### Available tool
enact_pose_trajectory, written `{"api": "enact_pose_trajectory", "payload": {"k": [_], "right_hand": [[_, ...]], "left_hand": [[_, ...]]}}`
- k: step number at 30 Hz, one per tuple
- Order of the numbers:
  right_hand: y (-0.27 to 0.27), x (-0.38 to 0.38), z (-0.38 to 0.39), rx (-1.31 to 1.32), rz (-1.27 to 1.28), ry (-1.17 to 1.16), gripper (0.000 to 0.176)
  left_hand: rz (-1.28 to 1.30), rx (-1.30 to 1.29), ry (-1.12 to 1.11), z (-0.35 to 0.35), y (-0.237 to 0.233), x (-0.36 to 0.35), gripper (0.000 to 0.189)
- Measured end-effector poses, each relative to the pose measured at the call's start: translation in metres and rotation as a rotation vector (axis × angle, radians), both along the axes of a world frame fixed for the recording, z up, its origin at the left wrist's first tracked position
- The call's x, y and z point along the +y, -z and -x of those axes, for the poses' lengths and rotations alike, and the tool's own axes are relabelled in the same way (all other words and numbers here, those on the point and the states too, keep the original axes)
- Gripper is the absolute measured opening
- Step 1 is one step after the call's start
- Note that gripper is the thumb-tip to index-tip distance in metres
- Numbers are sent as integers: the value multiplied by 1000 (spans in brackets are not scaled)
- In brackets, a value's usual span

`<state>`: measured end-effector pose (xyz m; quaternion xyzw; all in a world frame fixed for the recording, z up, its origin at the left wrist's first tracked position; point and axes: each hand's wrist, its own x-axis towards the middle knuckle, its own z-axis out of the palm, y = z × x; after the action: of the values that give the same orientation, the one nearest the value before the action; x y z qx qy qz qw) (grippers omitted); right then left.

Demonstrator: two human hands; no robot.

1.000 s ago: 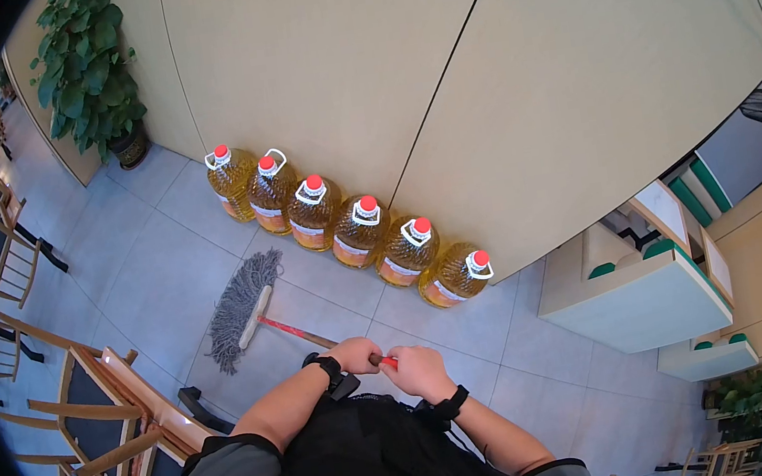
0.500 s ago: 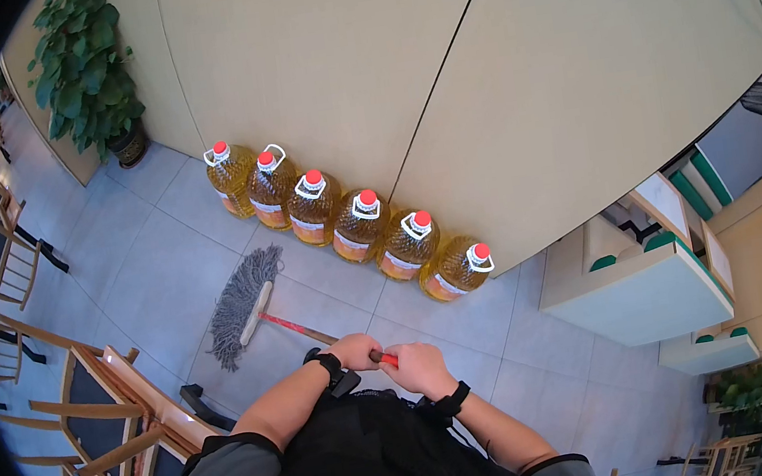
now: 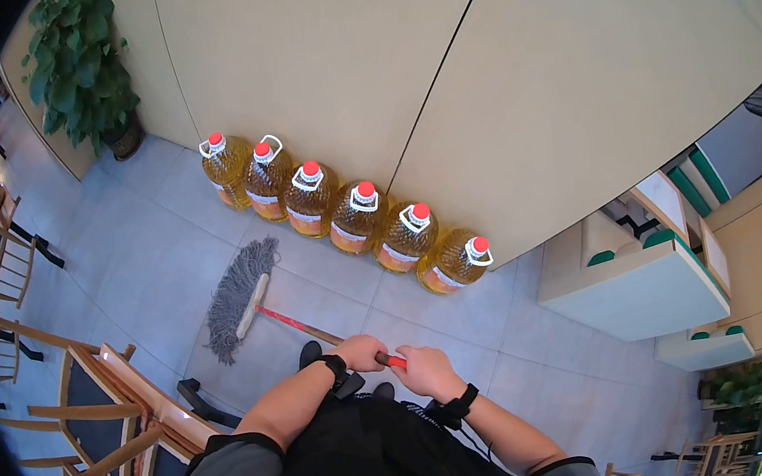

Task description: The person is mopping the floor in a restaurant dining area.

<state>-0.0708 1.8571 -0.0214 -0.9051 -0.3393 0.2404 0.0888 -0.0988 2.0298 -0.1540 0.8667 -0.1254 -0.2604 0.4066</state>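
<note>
Both my hands are wrapped round the handle of a mop (image 3: 292, 323). My left hand (image 3: 358, 352) grips it lower down, and my right hand (image 3: 429, 372) holds the red upper end close to my body. The mop's grey string head (image 3: 241, 300) lies spread on the tiled floor, ahead and to the left of me. Beyond it, several large bottles of yellow oil (image 3: 306, 204) with red caps and white handles stand in a slanting row along the beige wall. A dark shoe shows just behind my left hand.
A potted leafy plant (image 3: 81, 75) stands by the wall at far left. Wooden chairs and a table edge (image 3: 147, 394) crowd the left. A white bench unit (image 3: 634, 291) with green parts is at right. Grey floor tiles (image 3: 433, 342) lie between.
The mop head and the bottles sit slightly higher in view, as the camera has shifted a little. My shoes now show near my hands. Both hands keep their grip on the mop.
</note>
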Motion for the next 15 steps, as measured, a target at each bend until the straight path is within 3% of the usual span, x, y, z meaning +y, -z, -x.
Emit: {"api": "enact_pose_trajectory", "payload": {"k": [4,7,15], "right_hand": [[10,-18,3,76,27,13,28],[13,-14,3,76,37,40,26],[39,63,-9,86,-22,-30,24]], "left_hand": [[-5,8,110,-4,20,-17,20],[24,27,69,-4,26,-15,19],[-56,-88,-224,13,29,56,22]]}}
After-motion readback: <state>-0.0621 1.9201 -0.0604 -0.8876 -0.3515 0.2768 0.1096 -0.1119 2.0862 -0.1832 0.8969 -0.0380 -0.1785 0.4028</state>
